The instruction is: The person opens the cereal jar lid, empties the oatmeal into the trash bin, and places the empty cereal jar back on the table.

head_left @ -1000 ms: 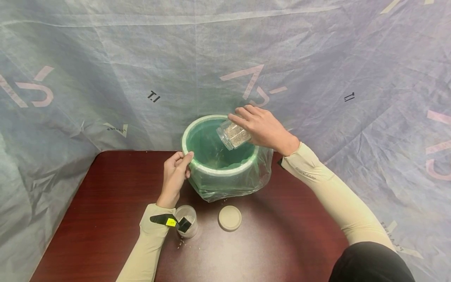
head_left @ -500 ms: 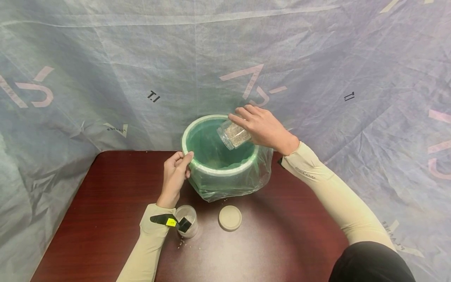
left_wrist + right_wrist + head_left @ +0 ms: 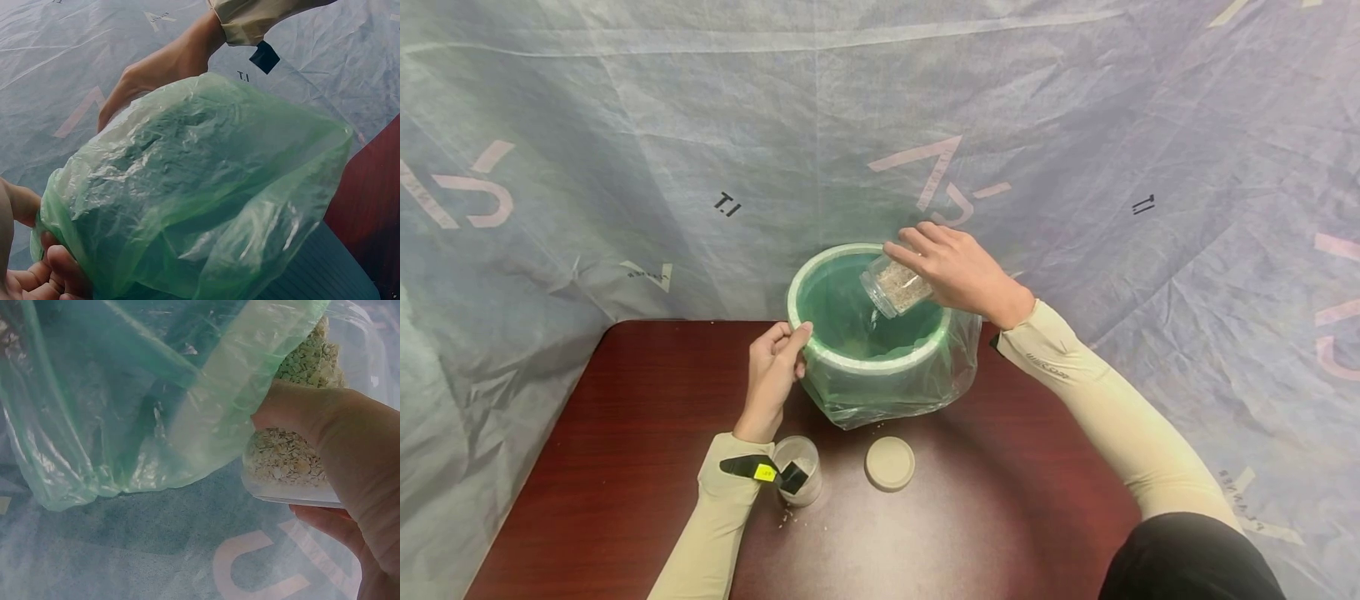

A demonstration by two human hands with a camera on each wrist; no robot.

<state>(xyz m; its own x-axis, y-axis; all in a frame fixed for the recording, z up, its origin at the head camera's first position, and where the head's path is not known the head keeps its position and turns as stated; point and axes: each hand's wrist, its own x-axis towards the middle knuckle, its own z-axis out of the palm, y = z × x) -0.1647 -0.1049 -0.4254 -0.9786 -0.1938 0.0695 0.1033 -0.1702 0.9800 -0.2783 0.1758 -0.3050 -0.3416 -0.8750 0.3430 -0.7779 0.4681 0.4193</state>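
In the head view, my right hand (image 3: 966, 271) grips a clear jar (image 3: 897, 286), tilted mouth-down to the left over a bin. Pale flakes like oats (image 3: 290, 459) fill part of the jar in the right wrist view. A few pale bits show just below its mouth in the head view. The round bin (image 3: 868, 365) is lined with a thin green plastic bag (image 3: 895, 396) folded over its rim. My left hand (image 3: 772, 367) pinches the bin's left rim through the bag, thumb on top and fingers curled outside.
A second clear container (image 3: 808, 492) with pale contents stands by my left wrist, partly hidden by the wrist camera. A round cream lid (image 3: 890, 463) lies in front of the bin. Crumbs (image 3: 786, 518) are scattered on the dark red table (image 3: 647, 400). Grey cloth (image 3: 700, 125) hangs behind.
Both hands stay almost in place; the jar has shifted very slightly left. Falling bits, seen a second ago and not half a second ago, show again below its mouth.
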